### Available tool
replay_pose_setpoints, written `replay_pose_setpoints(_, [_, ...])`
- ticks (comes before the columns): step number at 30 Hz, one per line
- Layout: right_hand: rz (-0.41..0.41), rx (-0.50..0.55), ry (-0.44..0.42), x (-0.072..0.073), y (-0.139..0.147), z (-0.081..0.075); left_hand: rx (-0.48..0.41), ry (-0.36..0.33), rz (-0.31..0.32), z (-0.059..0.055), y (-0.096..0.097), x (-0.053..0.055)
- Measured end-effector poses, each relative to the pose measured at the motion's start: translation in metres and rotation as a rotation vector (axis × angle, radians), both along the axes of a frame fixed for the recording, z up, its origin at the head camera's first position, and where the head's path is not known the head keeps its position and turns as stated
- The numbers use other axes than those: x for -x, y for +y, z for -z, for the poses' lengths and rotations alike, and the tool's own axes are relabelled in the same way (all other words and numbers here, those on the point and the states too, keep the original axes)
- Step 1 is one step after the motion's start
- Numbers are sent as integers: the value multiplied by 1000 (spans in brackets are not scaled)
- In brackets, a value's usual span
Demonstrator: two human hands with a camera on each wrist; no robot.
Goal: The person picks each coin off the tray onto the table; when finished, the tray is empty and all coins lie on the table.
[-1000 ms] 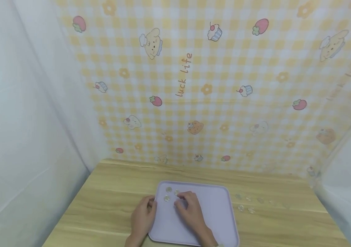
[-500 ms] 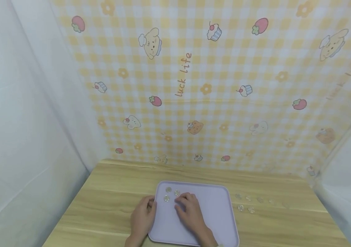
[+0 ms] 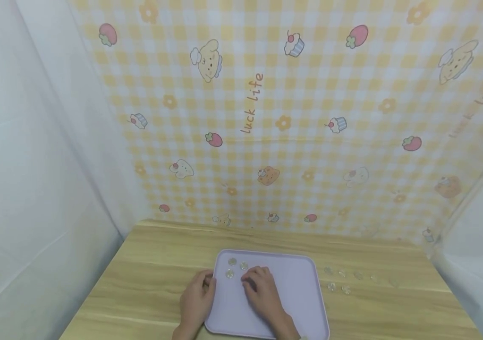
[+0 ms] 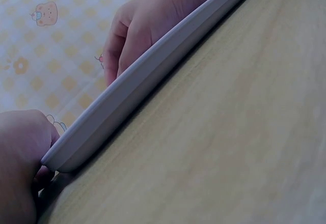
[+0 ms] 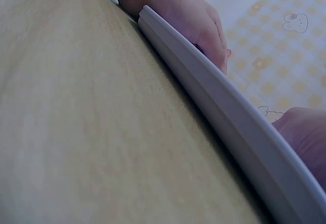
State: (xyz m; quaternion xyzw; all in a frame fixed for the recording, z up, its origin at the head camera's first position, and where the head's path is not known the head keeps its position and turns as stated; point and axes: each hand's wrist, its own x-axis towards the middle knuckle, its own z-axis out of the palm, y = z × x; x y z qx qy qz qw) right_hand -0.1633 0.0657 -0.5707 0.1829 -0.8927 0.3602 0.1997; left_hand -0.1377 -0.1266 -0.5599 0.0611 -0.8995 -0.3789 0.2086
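Note:
My left hand (image 3: 197, 298) grips the left edge of a lilac rectangular tray (image 3: 294, 288). In the left wrist view, the same hand (image 4: 23, 155) wraps the tray's corner. Three small, clear, round pieces lie at the tray's far left: one at the back (image 3: 232, 261), one nearer (image 3: 230, 273), one to the right (image 3: 243, 266). Over the tray, just in front of that right piece, is my right hand (image 3: 263, 293), fingers bent, thumb and forefinger close together. Whether it holds something small is hidden. The right wrist view shows the tray's outer wall (image 5: 219, 102) with my hands behind it.
Several similar clear round pieces (image 3: 331, 286) lie on the wood-grain table (image 3: 139, 269), right of the tray. A yellow checked cloth (image 3: 283, 189) with cartoon prints hangs behind the table; white sheeting (image 3: 33, 189) hangs at the sides.
My right fingertips have drawn back slightly from the right-hand clear piece, which now shows fully on the tray. Thumb and forefinger have come closer together. My left hand has stayed on the tray's edge.

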Motion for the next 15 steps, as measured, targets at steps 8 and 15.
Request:
replay_pose_setpoints(8, [-10, 5, 26, 0, 0, -1, 3, -10, 19, 2, -2, 2])
replay_pose_setpoints(15, [75, 94, 115, 7, 1, 2, 5, -23, 14, 1, -2, 4])
